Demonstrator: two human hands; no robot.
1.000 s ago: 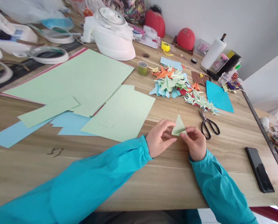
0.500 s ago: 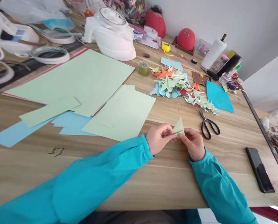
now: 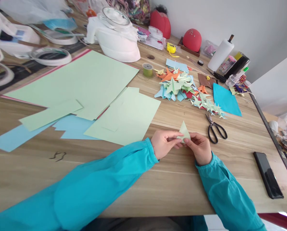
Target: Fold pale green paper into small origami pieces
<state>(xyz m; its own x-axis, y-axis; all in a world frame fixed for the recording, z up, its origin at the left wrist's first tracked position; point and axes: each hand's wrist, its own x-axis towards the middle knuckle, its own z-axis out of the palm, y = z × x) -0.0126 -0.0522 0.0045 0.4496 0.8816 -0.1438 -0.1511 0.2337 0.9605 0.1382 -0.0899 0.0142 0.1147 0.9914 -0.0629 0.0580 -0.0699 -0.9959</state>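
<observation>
A small piece of folded light-green paper is held between both hands, with its pointed tip facing away from me. My left hand pinches its left side between thumb and fingers. On the right side, my right hand grips the lower corner, thumb on top. The fingers cover the paper's lower part. Black-handled scissors lie just right of my right hand. Beyond the hands is a pile of folded paper stars in green, blue and orange. Light-green sheets lie left of my left hand.
A black phone rests at the right. Blue paper strips and a large green sheet spread over the left side. Farther back stand a spool, a yellow tape measure, a red pincushion and a white bottle.
The folded paper's tip has shifted slightly left, and its visible crease line no longer shows. My left fingers have straightened over the paper; the right hand has barely moved.
</observation>
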